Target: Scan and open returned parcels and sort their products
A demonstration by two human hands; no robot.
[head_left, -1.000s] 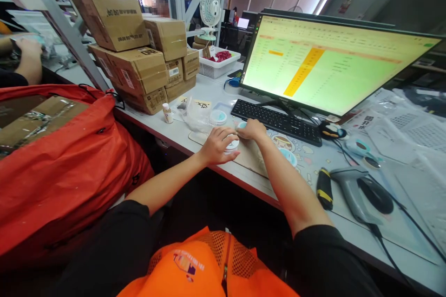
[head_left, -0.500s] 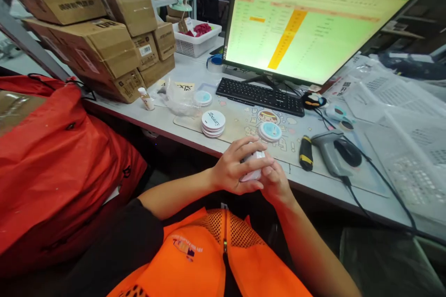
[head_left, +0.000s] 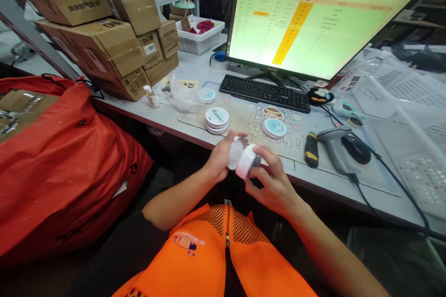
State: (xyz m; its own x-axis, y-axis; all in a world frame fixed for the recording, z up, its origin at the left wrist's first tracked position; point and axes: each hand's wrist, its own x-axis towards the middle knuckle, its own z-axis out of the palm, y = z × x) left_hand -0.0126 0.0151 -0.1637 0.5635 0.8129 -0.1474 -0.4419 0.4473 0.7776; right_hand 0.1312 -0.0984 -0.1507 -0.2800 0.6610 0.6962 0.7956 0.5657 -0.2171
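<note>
My left hand (head_left: 220,158) is closed on a white round lid (head_left: 236,152), its inner side turned to the right. Close beside it, my right hand (head_left: 273,174) grips a small white jar (head_left: 246,161) with a pinkish sheen, fingertips at its right end. Jar and lid are apart, held over the desk's front edge; motion blurs them a little. Just beyond my hands stand a stack of round white discs (head_left: 217,117) lettered "sbeauty" and a stack of blue-and-white discs (head_left: 274,127).
A small bottle (head_left: 151,96) and a clear plastic bag (head_left: 183,97) lie left on the desk. Behind are a keyboard (head_left: 265,93) and a monitor (head_left: 324,23). At right sit a yellow-black cutter (head_left: 311,150) and a corded scanner (head_left: 334,146). Cardboard boxes (head_left: 118,46) rise at left.
The white jar, earlier enclosed between both hands, now shows its lid separated from it. My left hand has drawn left with the lid, and my right hand holds the jar.
</note>
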